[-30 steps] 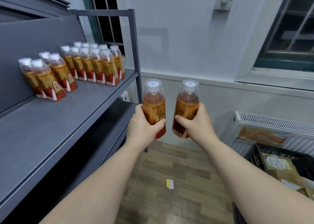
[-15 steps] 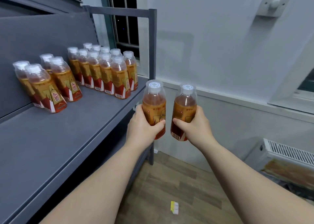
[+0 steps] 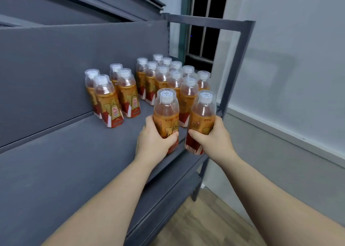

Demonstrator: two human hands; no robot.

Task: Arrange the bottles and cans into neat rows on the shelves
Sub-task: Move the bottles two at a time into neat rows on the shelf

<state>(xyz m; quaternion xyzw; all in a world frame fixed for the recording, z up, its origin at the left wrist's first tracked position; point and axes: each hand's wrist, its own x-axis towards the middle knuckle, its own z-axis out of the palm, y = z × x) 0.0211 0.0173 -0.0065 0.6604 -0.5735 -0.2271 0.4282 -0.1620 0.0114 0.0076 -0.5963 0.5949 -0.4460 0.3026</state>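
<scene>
My left hand (image 3: pixel 155 139) grips an upright tea bottle (image 3: pixel 166 111) with an orange-and-red label and a white cap, held just above the grey shelf (image 3: pixel 56 171). My right hand (image 3: pixel 214 139) grips a matching second bottle (image 3: pixel 202 115) beside it, over the shelf's front right corner. Right behind them, several identical bottles (image 3: pixel 168 77) stand in tight rows at the shelf's right end. A smaller cluster of bottles (image 3: pixel 113 94) stands further left against the back panel.
A grey upright post (image 3: pixel 237 68) frames the shelf's right end, close to the right-hand bottle. An upper shelf (image 3: pixel 93 1) overhangs at the top. A lower shelf (image 3: pixel 168 195) sits beneath, above a wooden floor (image 3: pixel 205 227). Behind the post are a dark window (image 3: pixel 203 31) and a white wall.
Both hands have carried their bottles left and forward from the open space beside the rack to above the shelf's front right corner, close behind the rows.
</scene>
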